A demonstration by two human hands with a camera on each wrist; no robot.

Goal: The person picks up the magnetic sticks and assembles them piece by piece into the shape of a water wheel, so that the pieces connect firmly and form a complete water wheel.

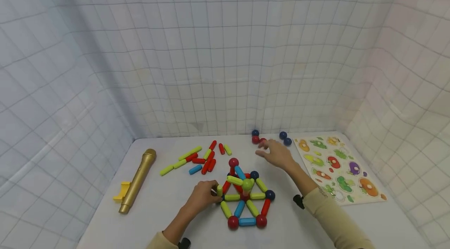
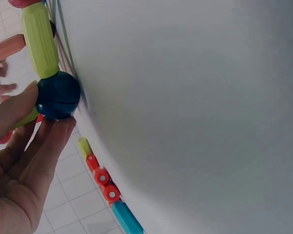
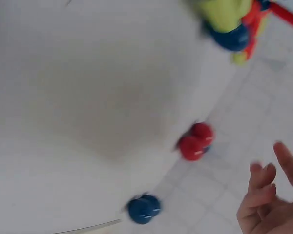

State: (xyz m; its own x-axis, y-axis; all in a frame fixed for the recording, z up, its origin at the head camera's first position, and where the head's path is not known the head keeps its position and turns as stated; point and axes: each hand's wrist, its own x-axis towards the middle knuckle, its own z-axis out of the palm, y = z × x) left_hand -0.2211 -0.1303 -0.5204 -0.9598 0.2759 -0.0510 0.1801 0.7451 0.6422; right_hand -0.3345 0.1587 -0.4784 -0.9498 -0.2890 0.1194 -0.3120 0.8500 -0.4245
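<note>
My left hand [image 1: 202, 194] pinches a dark blue ball [image 2: 58, 97] at the left corner of a magnetic rod-and-ball structure [image 1: 247, 221]. A yellow-green rod [image 2: 40, 41] joins that ball, and another yellow-green rod [image 1: 219, 190] stands up there in the head view. The structure has a flat ring of rods and balls with spokes to a red centre. Raised above it are a red ball [image 1: 233, 162] and a yellow-green ball [image 1: 247, 184]. Over the table behind the structure, my right hand [image 1: 277, 154] holds nothing, its fingers loosely bent near the loose red balls [image 3: 193, 146].
Loose red, yellow-green and blue rods [image 1: 199, 160] lie back left. Dark blue balls [image 1: 287, 141] sit at the rear edge. A vegetable picture board [image 1: 346, 198] lies right; a gold microphone-shaped object [image 1: 138, 180] and a yellow piece [image 1: 122, 191] lie left. Cloth walls [image 1: 225, 54] surround the table.
</note>
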